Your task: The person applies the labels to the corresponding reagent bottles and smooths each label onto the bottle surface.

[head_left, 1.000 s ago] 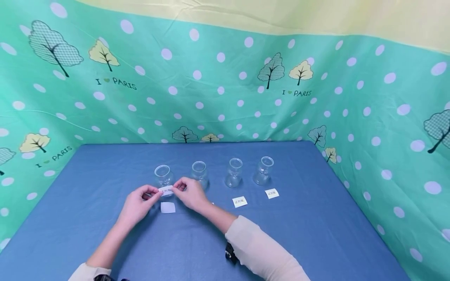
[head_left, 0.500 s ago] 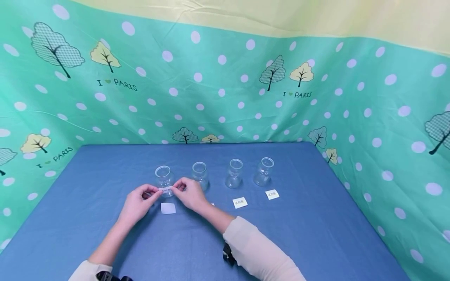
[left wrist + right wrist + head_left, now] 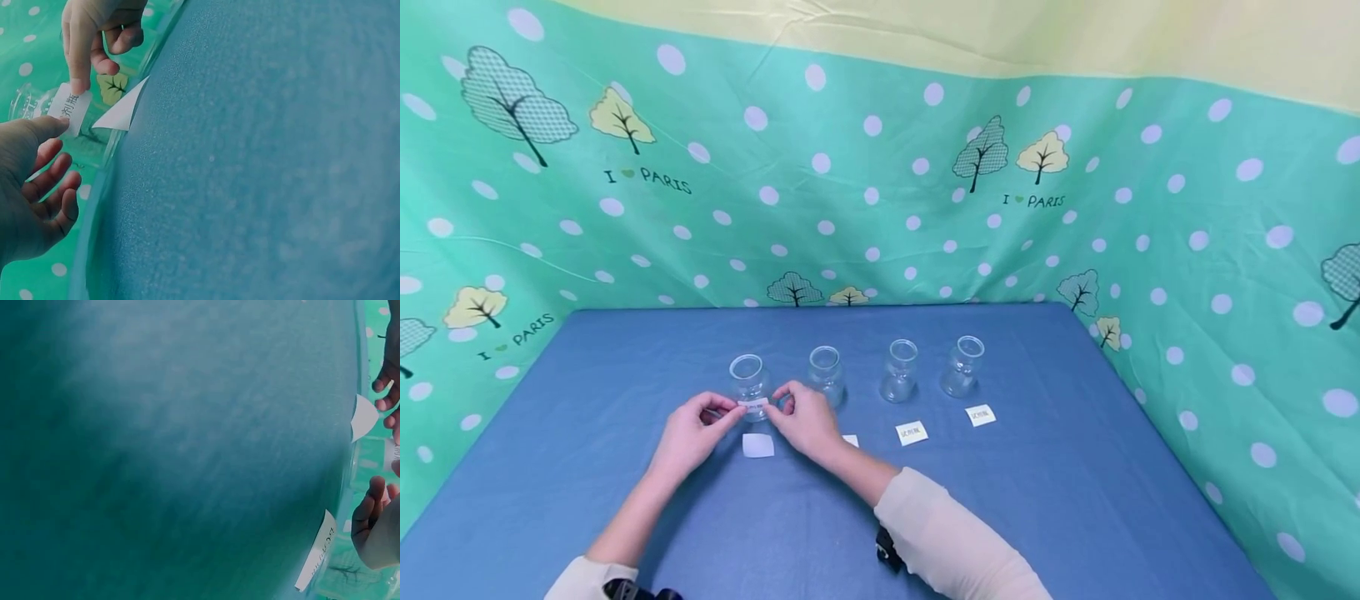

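A white label (image 3: 755, 406) with handwritten characters lies against the front of the leftmost clear glass jar (image 3: 747, 377). My left hand (image 3: 695, 432) is at the label's left end, where its thumb presses; its other fingers are loosely bent in the left wrist view. On the label's other end rests the thumb of my right hand (image 3: 807, 423), seen reaching down in the left wrist view. A blank white paper square (image 3: 757, 445) lies on the table just before this jar. The right wrist view shows the right hand (image 3: 378, 528) only partly.
Three more glass jars stand to the right: one (image 3: 826, 367) partly behind the right hand, another (image 3: 899, 371), and the far right one (image 3: 962, 367). Labelled paper squares (image 3: 912, 432) (image 3: 980, 415) lie before them. A polka-dot curtain (image 3: 880, 167) borders the blue table (image 3: 820, 533).
The label has settled lower against the jar's front. My right fingers have loosened and lifted a little, baring more of the paper square beneath the right wrist. The left hand barely moved.
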Demonstrator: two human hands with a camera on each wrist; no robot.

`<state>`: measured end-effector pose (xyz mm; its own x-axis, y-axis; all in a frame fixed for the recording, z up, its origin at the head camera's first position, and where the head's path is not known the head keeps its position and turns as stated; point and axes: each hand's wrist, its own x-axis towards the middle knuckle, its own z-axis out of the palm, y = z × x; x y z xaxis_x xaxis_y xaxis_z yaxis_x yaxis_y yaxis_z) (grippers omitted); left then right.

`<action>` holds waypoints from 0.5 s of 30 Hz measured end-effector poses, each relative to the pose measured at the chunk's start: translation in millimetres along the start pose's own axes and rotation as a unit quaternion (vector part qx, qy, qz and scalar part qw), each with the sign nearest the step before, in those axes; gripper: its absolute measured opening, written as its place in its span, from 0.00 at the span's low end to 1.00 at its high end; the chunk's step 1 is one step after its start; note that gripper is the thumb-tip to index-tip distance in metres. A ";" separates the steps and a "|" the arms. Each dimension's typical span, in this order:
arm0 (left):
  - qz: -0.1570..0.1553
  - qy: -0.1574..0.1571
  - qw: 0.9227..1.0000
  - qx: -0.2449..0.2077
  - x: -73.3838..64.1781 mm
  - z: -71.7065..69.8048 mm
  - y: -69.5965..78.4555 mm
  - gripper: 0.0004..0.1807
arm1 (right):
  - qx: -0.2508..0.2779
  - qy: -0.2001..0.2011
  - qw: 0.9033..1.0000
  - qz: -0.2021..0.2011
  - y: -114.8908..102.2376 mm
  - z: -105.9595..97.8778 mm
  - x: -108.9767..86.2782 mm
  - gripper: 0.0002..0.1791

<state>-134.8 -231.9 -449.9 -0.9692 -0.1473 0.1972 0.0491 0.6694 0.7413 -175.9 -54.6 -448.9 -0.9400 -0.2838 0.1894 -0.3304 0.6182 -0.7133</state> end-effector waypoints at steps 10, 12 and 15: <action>-0.001 -0.027 0.999 -0.032 2.0 -1.7 -3.4 0.30 | -0.014 -0.022 0.999 0.025 -6.6 2.7 1.0 0.36; 0.011 -0.035 0.999 -0.038 3.0 -1.0 -4.2 0.31 | -0.019 -0.031 0.999 0.026 -8.7 2.5 2.1 0.39; 0.025 -0.039 0.998 -0.044 4.4 0.3 -4.8 0.30 | -0.026 -0.035 0.999 0.025 -10.5 2.8 3.5 0.38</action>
<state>-139.4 -235.5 -452.9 -0.9806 -0.0556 0.1881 0.1164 0.6068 0.7863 -175.4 -64.1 -442.6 -0.9478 -0.3011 0.1049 -0.2886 0.6702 -0.6837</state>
